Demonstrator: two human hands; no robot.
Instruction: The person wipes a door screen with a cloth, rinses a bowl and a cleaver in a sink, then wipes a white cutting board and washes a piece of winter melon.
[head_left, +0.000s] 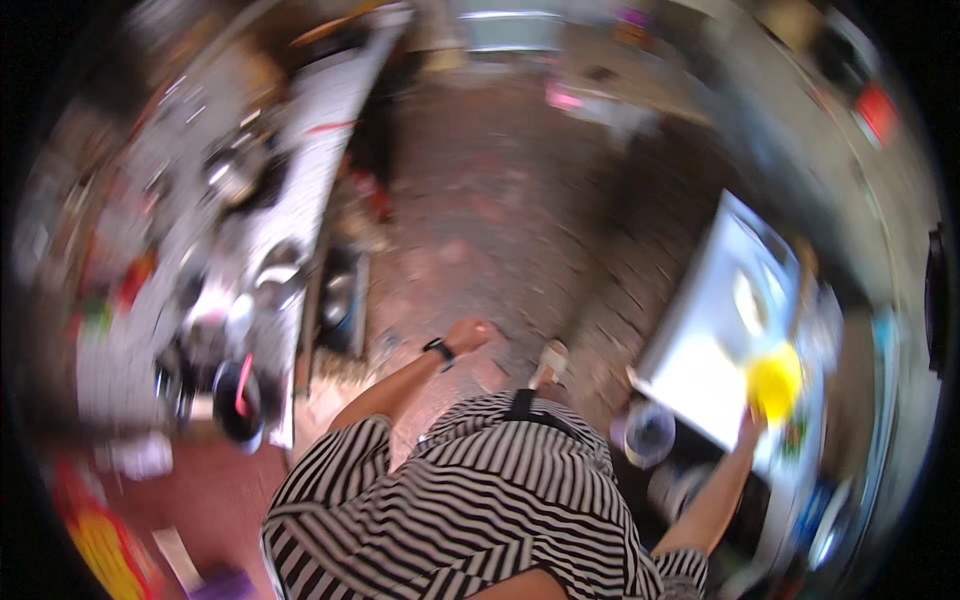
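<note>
Out at the right, my right hand (752, 422) grips the near edge of a yellow round vessel (775, 382), perhaps a bowl or small basin. It is over the right end of a bright white sink or counter (697, 367); blur hides whether it rests there. My left hand (466, 337), with a dark watch (439, 350) at the wrist, hangs over the floor in front of me. Nothing shows in it, and its fingers are too blurred to make out.
A long white counter (300, 172) at the left carries a metal pot (236, 169) and a dark pan (238, 409) with a red-handled utensil (244, 382). A bucket (649, 435) stands below the right-hand counter. Dark brick-like floor (502, 202) runs ahead between them.
</note>
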